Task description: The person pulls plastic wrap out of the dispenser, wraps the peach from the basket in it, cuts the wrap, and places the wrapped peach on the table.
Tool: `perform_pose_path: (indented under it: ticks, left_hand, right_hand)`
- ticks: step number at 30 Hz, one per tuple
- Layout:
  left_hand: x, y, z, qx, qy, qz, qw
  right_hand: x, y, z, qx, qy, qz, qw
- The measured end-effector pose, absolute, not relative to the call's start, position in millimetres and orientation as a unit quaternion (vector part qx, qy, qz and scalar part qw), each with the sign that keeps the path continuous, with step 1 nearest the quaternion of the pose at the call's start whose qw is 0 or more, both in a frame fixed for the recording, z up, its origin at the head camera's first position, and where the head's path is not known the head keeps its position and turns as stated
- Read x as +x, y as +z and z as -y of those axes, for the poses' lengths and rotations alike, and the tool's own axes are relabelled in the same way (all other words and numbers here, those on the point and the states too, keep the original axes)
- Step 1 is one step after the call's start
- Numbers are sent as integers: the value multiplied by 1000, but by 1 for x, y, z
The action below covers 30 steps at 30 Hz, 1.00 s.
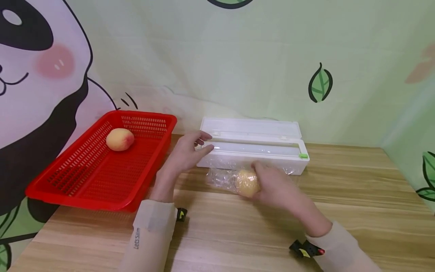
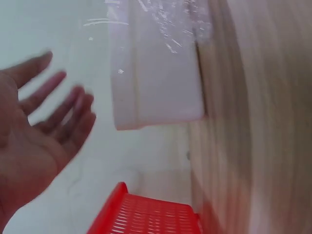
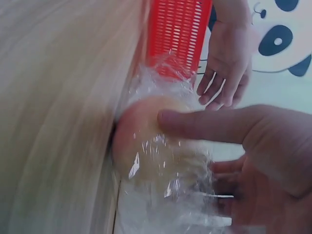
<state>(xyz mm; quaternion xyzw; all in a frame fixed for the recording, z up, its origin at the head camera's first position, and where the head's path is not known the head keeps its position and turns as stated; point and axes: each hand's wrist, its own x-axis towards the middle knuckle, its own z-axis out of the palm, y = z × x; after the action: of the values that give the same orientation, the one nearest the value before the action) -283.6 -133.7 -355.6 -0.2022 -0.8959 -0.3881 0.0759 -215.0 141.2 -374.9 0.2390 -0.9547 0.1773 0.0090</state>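
Observation:
A peach point(image 1: 247, 183) partly wrapped in clear cling film point(image 1: 221, 179) is at the front of the white film box. My right hand point(image 1: 276, 185) grips it, and in the right wrist view the thumb lies on the film-covered peach point(image 3: 146, 141). Loose film spreads out to both sides of the fruit. My left hand point(image 1: 187, 151) hovers over the left end of the cling film dispenser point(image 1: 251, 160), fingers loosely spread. Nothing is held in that hand point(image 2: 44, 122), as the left wrist view shows. The dispenser's lid stands raised, with the film roll showing inside.
To the left stands a red plastic basket point(image 1: 102, 204) with one unwrapped peach point(image 1: 120, 139) in it. A green slider point(image 1: 303, 155) sits at the dispenser's right end. Behind the wooden table point(image 1: 340, 196) hangs a printed panda-and-leaf backdrop point(image 1: 251, 68).

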Motion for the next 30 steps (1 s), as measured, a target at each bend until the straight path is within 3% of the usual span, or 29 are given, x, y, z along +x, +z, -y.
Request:
perform_pose_path:
  ticks: [3, 7, 13, 18, 30]
  left_hand:
    - [-280, -353, 126, -280, -384, 879, 33]
    - [-276, -355, 113, -364, -382, 847, -61]
    - [-271, -361, 97, -380, -352, 842, -148]
    - [-266, -362, 91, -354, -326, 859, -174]
    - [-265, -368, 79, -375, -302, 862, -157]
  right_hand:
    - [-216, -373, -144, 245, 219, 944, -19]
    - [-218, -372, -148, 260, 239, 935, -39]
    - [-221, -372, -153, 278, 258, 924, -51]
    - [-226, -374, -157, 294, 315, 899, -83]
    - [-236, -377, -177, 349, 337, 868, -105]
